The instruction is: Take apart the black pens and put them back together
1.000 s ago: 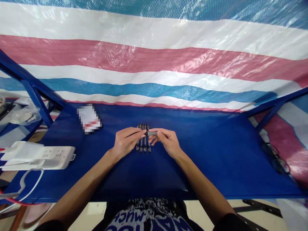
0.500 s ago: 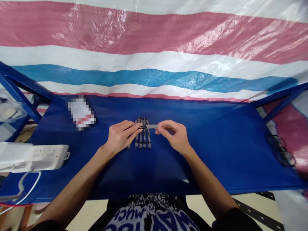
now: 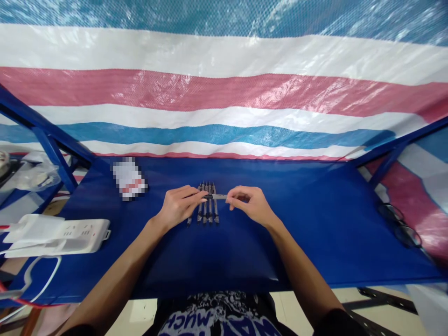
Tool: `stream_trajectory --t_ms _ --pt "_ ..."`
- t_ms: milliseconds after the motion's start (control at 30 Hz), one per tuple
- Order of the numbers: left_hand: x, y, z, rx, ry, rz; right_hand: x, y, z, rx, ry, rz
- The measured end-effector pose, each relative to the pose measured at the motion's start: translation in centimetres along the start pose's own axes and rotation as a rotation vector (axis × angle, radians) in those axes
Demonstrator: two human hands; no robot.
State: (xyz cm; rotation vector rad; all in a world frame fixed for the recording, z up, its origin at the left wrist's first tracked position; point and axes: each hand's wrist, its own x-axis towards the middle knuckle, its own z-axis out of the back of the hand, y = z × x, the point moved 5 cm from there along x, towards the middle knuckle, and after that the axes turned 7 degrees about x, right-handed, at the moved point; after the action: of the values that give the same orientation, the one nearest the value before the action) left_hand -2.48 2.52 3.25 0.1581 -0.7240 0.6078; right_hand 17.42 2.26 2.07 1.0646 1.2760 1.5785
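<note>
In the head view, 2 bare hands work over a blue desk (image 3: pixel 297 242). The left hand (image 3: pixel 178 207) has its grip clamped on the dark end of a slim pen (image 3: pixel 215 197), and the right hand (image 3: pixel 252 205) pinches the pen's grey end between thumb and fingers. That pen lies crosswise in the air between the hands, just above a row of dark pens (image 3: pixel 206 210), which lie side by side on the desk, pointing away from the person. Farther left on the desk are a blurred white packet (image 3: pixel 129 178) and a white power strip (image 3: pixel 70 235). A pair of glasses (image 3: pixel 399 226) sits near the right edge. A striped tarp (image 3: pixel 224 93) hangs behind the desk.
</note>
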Motion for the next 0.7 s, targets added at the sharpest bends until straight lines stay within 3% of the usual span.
stream_trajectory --t_ms 233,467,700 --pt "0.00 0.08 -0.02 -0.104 -0.006 0.013 -0.12 0.22 -0.02 -0.098 0.066 0.088" --pt "-0.50 0.51 -0.72 -0.133 0.034 0.052 -0.47 0.69 -0.07 -0.322 0.067 0.313" --pt "-0.37 0.24 -0.63 -0.117 0.035 0.045 -0.49 0.37 -0.15 -0.384 0.049 0.332"
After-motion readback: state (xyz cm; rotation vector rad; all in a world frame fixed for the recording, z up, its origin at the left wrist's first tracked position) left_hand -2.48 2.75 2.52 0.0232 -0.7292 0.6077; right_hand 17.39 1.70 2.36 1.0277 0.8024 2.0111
